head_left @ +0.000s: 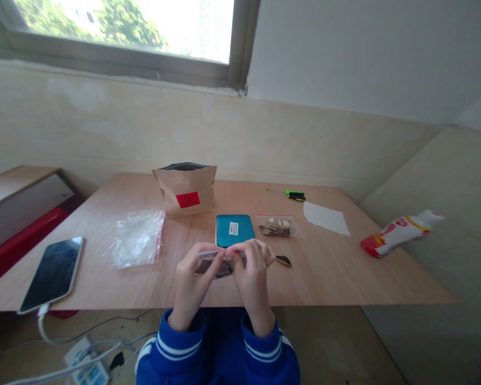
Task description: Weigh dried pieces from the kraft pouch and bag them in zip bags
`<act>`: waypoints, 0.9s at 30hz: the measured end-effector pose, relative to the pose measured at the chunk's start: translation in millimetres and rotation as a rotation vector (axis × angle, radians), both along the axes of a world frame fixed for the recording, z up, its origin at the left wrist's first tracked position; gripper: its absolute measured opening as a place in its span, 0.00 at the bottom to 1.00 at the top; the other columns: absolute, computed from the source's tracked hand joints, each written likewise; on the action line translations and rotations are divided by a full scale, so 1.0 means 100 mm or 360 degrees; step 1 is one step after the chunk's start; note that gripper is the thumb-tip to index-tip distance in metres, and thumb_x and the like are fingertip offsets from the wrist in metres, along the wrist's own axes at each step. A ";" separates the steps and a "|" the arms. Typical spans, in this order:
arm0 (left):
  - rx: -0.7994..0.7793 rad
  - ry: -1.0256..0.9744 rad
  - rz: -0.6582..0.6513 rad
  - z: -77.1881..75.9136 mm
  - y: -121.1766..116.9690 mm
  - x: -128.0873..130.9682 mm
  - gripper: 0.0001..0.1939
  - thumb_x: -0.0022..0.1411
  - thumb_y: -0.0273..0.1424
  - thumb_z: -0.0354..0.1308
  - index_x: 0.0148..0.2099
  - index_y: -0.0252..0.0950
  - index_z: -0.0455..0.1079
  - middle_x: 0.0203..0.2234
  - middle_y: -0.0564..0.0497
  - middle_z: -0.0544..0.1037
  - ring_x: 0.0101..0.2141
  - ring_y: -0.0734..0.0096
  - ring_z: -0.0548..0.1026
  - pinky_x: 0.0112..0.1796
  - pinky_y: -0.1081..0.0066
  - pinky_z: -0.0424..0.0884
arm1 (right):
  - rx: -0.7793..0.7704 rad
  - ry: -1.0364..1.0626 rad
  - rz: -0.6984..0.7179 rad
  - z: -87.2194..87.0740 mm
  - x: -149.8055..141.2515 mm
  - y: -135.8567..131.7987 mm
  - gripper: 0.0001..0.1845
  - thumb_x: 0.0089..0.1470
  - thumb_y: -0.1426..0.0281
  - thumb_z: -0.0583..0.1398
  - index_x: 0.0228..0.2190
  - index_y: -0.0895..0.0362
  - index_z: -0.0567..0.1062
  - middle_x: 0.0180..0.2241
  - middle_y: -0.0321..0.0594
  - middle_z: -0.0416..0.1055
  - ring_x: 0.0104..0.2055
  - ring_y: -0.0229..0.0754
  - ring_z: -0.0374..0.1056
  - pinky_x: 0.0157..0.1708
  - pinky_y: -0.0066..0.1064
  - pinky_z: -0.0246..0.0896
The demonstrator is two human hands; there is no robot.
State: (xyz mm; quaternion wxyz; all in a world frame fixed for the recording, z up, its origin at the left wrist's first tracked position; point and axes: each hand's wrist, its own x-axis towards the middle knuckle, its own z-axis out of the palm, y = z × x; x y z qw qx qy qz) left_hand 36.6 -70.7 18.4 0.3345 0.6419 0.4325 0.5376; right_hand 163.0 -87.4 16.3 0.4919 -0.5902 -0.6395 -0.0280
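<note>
Head view: the left hand (193, 278) and right hand (251, 270) meet above the near table (344, 272) edge, fingertips of both pinching the top of a small clear bag (220, 263) of dark pieces, just before the teal case (234, 230)

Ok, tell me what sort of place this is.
Probably a makeshift packing spot in a plain room, not a proper workshop. A bare plywood table stands against the wall under a window. On it lie a kraft pouch, empty zip bags and a filled one; both hands pinch a small bag.
</note>
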 end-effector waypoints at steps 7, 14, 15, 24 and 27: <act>-0.0281 -0.0570 0.0162 -0.04 0.04 -0.05 0.21 0.65 0.46 0.50 0.36 0.35 0.75 0.30 0.49 0.80 0.32 0.69 0.78 0.34 0.72 0.74 | -0.0074 0.0502 0.0014 -0.15 0.30 0.08 0.40 0.50 0.49 0.62 0.57 0.56 0.58 0.57 0.55 0.63 0.60 0.53 0.59 0.57 0.49 0.52; -0.0603 -0.1106 0.0244 -0.05 0.12 -0.03 0.22 0.62 0.46 0.51 0.39 0.31 0.75 0.26 0.48 0.81 0.29 0.64 0.80 0.33 0.67 0.75 | -0.0827 0.1075 0.1022 -0.25 0.45 0.07 0.21 0.53 0.54 0.62 0.42 0.55 0.73 0.44 0.43 0.76 0.47 0.44 0.72 0.49 0.39 0.67; -0.0635 -0.1096 0.0224 -0.05 0.13 -0.04 0.23 0.62 0.46 0.52 0.42 0.31 0.75 0.28 0.47 0.82 0.30 0.64 0.80 0.34 0.67 0.75 | -0.0841 0.1101 0.1035 -0.25 0.43 0.07 0.21 0.51 0.55 0.64 0.42 0.55 0.73 0.42 0.42 0.76 0.46 0.44 0.72 0.47 0.38 0.68; -0.0715 -0.0694 -0.0055 -0.21 0.26 -0.26 0.34 0.61 0.54 0.48 0.58 0.35 0.67 0.56 0.39 0.71 0.51 0.54 0.74 0.52 0.55 0.68 | -0.0703 0.1553 0.0310 -0.15 0.83 0.21 0.25 0.40 0.54 0.69 0.36 0.54 0.70 0.33 0.39 0.77 0.30 0.43 0.74 0.25 0.31 0.71; -0.0669 -0.0525 -0.0042 -0.22 0.27 -0.38 0.27 0.61 0.49 0.52 0.56 0.37 0.69 0.58 0.41 0.70 0.50 0.55 0.74 0.51 0.56 0.69 | -0.0616 0.1495 0.0124 -0.08 1.34 0.40 0.26 0.39 0.54 0.70 0.36 0.56 0.73 0.31 0.39 0.77 0.26 0.39 0.71 0.24 0.28 0.68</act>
